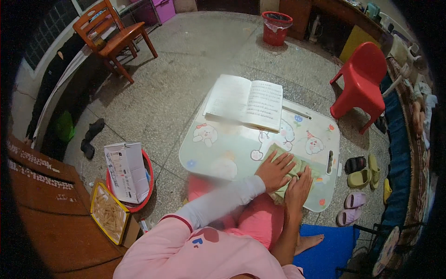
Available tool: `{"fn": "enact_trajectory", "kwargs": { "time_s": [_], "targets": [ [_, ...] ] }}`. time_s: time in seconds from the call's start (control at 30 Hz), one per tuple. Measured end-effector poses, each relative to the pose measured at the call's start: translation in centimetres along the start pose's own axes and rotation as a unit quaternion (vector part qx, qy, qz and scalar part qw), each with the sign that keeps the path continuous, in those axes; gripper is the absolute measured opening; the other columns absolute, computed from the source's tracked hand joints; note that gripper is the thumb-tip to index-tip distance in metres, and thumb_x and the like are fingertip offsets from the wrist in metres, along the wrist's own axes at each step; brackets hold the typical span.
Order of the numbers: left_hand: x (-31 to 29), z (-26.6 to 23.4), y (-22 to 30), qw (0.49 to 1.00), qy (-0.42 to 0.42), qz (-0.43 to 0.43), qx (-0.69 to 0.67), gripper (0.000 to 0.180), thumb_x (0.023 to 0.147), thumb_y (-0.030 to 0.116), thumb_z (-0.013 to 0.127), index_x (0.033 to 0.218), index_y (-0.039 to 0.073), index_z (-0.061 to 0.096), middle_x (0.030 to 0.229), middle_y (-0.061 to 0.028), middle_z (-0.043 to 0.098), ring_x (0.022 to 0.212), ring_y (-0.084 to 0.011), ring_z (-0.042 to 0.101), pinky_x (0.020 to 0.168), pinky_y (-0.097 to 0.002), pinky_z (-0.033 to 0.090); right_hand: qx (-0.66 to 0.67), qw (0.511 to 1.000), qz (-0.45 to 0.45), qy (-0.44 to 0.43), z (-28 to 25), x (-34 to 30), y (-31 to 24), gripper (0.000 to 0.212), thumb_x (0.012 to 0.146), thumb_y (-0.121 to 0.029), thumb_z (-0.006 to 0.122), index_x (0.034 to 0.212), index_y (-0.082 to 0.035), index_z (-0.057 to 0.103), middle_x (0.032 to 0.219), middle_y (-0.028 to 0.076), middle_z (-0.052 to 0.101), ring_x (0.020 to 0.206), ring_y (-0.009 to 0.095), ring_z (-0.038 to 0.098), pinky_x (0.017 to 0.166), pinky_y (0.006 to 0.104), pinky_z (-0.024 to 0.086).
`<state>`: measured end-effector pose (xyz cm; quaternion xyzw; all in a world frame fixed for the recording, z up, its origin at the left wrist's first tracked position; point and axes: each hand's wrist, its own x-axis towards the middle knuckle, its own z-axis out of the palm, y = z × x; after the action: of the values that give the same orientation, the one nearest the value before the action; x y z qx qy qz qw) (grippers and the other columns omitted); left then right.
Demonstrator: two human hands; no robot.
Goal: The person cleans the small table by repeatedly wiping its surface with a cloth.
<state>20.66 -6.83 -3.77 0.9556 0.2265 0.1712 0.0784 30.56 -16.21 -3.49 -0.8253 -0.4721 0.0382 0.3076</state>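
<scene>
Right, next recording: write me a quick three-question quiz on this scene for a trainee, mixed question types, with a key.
1. What do the left hand and the right hand both touch?
2. Look at the book on the low table. True or false: it is shut.
3. What colour is the floor mat by the bare foot? A) red B) blue C) yellow

Key:
1. A green cloth lying on the table.
2. False; it lies open, beyond both hands.
3. B
</scene>
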Motion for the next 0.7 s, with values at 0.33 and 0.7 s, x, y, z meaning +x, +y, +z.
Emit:
{"fn": "enact_trajectory", "kwargs": {
  "time_s": [0.33, 0.7],
  "targets": [
    [0.8, -1.3, -5.3, 0.997, -0.019, -0.028, -0.071, 0.048, 0.084, 0.036, 0.043, 0.124, 0.008, 0.044, 0.132, -0.0113, 0.040, 0.125, -0.0244, 0.032, 0.105, -0.0455, 0.018, -0.062, 0.995, -0.073, 0.002, 3.5, 3.0, -2.9, 0.039, 0.082, -0.019, 0.046, 0.115, 0.002, 0.042, 0.133, 0.022, 0.031, 0.126, 0.036, 0.025, 0.104, 0.0467, 0.016],
    [-6.7, -7.4, -13.2, 0.997, 0.004, -0.069, 0.024, 0.044, 0.084, 0.029, 0.047, 0.123, 0.008, 0.045, 0.128, -0.0095, 0.043, 0.122, -0.0230, 0.036, 0.102, -0.0450, 0.024, 0.055, 0.987, -0.131, -0.077, 8.2, 2.6, -13.6, 0.039, 0.083, -0.015, 0.047, 0.116, 0.004, 0.039, 0.128, 0.027, 0.035, 0.122, 0.038, 0.030, 0.103, 0.0476, 0.020]
  ]
}}
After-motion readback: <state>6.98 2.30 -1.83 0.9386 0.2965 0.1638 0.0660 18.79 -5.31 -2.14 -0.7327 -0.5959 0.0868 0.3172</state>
